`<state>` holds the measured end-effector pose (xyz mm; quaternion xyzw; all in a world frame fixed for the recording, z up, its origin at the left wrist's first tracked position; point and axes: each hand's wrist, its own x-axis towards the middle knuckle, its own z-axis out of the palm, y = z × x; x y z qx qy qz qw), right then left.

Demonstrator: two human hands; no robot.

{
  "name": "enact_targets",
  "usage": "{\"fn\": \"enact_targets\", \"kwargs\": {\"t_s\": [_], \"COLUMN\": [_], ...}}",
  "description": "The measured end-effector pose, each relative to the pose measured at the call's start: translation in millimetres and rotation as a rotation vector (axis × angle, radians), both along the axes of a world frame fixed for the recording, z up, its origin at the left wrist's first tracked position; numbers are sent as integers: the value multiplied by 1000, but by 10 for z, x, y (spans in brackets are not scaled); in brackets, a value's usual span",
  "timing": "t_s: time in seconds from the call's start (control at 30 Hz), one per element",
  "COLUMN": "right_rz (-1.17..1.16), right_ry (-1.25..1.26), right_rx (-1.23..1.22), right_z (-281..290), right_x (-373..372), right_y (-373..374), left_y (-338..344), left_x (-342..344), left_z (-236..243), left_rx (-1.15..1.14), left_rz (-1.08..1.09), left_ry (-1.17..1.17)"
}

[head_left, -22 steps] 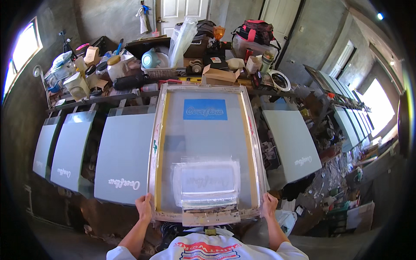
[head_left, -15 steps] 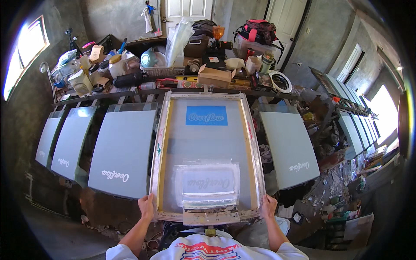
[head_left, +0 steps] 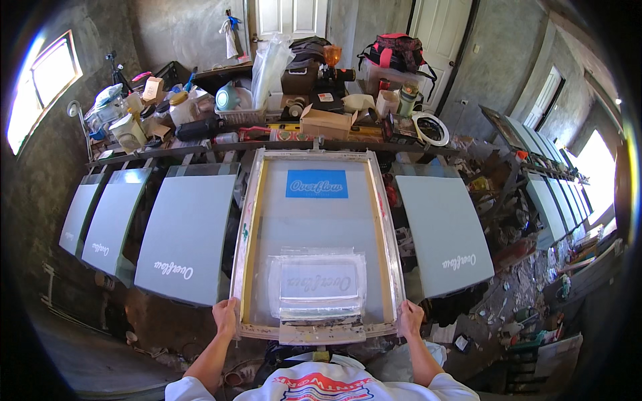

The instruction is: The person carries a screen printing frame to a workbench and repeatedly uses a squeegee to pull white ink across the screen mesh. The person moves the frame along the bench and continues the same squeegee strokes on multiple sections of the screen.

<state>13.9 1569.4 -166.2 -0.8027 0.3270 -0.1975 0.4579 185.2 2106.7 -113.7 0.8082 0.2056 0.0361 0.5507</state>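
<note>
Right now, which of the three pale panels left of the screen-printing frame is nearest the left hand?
The widest-looking panel, beside the screen-printing frame; middle panel and leftmost panel lie farther away.

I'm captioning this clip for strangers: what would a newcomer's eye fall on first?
Probably the large framed screen in the centre, with a blue rectangle near its far end; the left grip and right grip hold its near corners. Pale boards flank it, and a pink-and-black bag stands out at the back right.

The screen (head_left: 317, 230) sits between left panel (head_left: 185, 224) and right panel (head_left: 443, 224), a box (head_left: 326, 125) behind.
</note>
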Motion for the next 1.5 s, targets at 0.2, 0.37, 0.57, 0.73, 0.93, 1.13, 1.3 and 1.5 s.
{"fn": "enact_targets", "kwargs": {"t_s": [0.2, 0.37, 0.57, 0.73, 0.93, 1.13, 1.3, 1.5], "right_rz": [29, 60, 72, 79, 113, 162, 509, 1263], "right_ry": [14, 0, 22, 30, 84, 347, -138, -132], "right_rx": [-36, -75, 21, 8, -52, -248, -624, -597], "right_z": [61, 110, 63, 29, 0, 178, 704, 1174], "right_x": [74, 105, 125, 133, 193, 338, 568, 285], "right_y": [-129, -182, -214, -239, -335, -321, 170, 759], "left_y": [-126, -142, -114, -145, -113, -197, -294, -618], "left_x": [-30, 0, 14, 11, 73, 77, 41, -253], "left_z": [83, 7, -61, -85, -90, 33, 251, 693], "left_rx": [47, 81, 111, 155, 453, 676, 846, 692], "left_rz": [-65, -72, -98, -105, -168, -212, -349, -1107], "left_ry": [22, 38, 52, 34, 55, 4, -111, -235]}}
